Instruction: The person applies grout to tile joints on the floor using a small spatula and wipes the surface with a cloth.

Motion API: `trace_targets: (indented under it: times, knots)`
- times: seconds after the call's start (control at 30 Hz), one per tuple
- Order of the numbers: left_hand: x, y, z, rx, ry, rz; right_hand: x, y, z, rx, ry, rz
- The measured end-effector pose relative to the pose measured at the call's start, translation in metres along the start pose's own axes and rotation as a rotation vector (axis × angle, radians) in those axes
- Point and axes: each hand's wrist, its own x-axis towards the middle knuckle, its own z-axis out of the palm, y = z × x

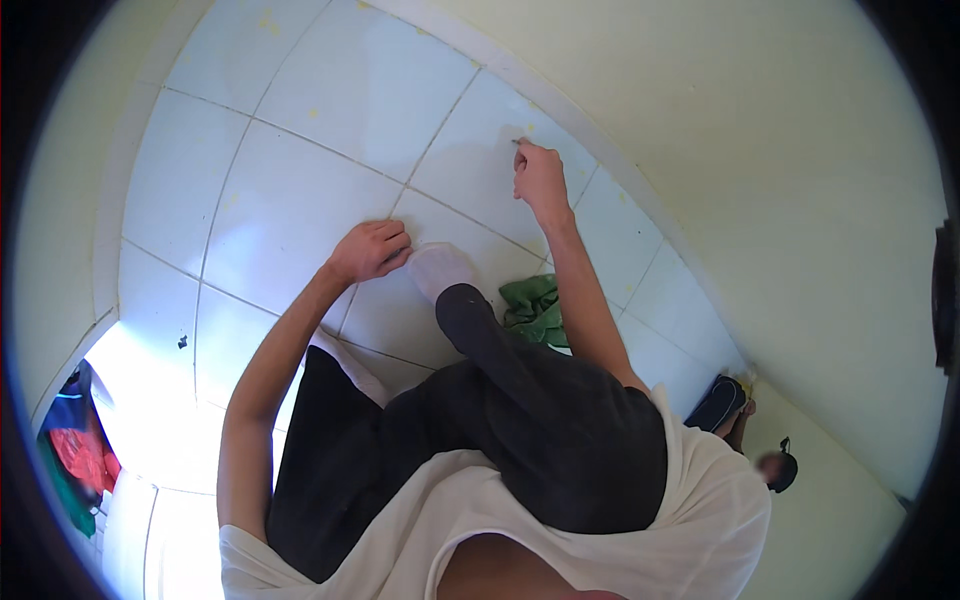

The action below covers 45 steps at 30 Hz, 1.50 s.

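My right hand [541,180] reaches out over the white floor tiles [300,185], its fingers closed on a small, thin, dark piece [517,141] whose kind is too small to tell. The tip of that piece is close to a yellow spot [530,128] on the tile. My left hand [372,250] rests on the floor with its fingers curled in, and no object shows in it. Just beside it is my foot in a pale sock [441,268]. A crumpled green cloth [532,308] lies between my bent leg and my right forearm.
Pale walls [760,180] border the tiles. More yellow spots dot the floor, and a small dark scrap [182,342] lies at left. Red, blue and green fabric [78,450] sits at the far left. Another person [720,402] is low down by the right wall.
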Motion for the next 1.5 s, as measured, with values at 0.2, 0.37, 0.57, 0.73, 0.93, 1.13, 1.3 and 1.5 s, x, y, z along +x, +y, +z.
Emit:
trace_targets:
  times: [0.2,0.37,0.57,0.73,0.93,1.13,1.3,1.5]
  knots:
    - [-0.007,0.001,0.001,0.012,0.002,-0.004,-0.002,-0.015,-0.004,0.019,-0.090,0.123]
    - [0.007,0.002,0.005,0.019,0.024,0.020,0.010,0.027,0.008,-0.259,0.186,-0.141]
    - [0.007,0.002,0.004,0.031,0.009,0.017,0.012,0.033,0.013,-0.300,0.265,-0.199]
    - [0.006,0.002,0.004,0.024,0.007,0.018,0.012,0.029,0.015,-0.271,0.266,-0.224]
    - [0.002,0.000,0.004,0.026,-0.003,0.009,0.005,0.011,0.018,-0.371,0.250,-0.182]
    - [0.004,0.001,0.004,0.022,-0.006,0.008,0.009,0.024,0.022,-0.317,0.269,-0.181]
    - [0.005,0.002,0.003,0.023,-0.002,0.010,0.006,0.022,0.020,-0.349,0.308,-0.150]
    - [0.007,0.001,0.004,0.023,0.000,0.017,0.010,0.025,0.023,-0.363,0.385,-0.213]
